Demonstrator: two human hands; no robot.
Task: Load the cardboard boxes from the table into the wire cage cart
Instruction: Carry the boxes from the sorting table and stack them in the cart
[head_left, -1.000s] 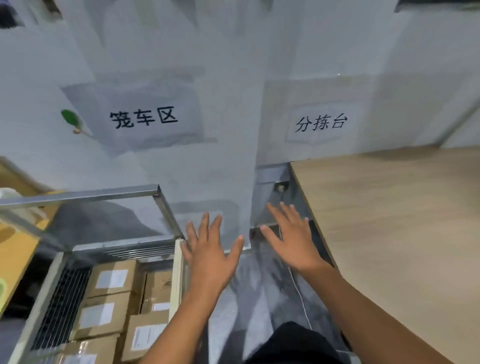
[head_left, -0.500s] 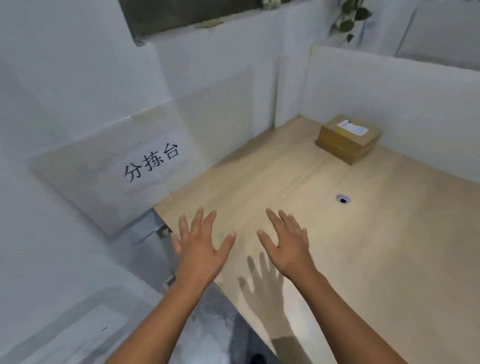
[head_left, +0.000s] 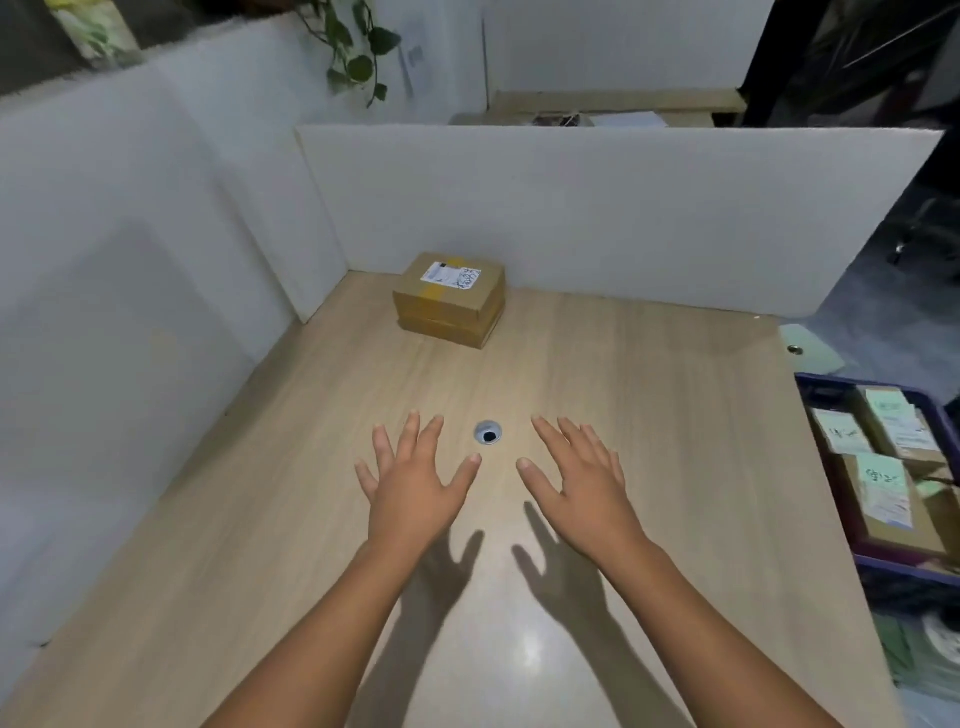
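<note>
A small stack of cardboard boxes (head_left: 450, 299) with a white label on top stands at the far left corner of the wooden table (head_left: 649, 395), close to the white partition. My left hand (head_left: 415, 488) and my right hand (head_left: 579, 488) hover side by side above the table's middle, fingers spread and straight, holding nothing. Both hands are well short of the boxes. The wire cage cart is out of view.
A round cable hole (head_left: 488, 433) lies between my fingertips. White partition walls (head_left: 571, 218) close the table's far and left sides. A purple crate (head_left: 883, 483) with labelled boxes sits beyond the table's right edge. A plant (head_left: 353, 47) hangs at the back.
My view has swung right from the cage cart to the table. The boxes now sit ahead of me, and both empty hands have moved out over the table's middle.
</note>
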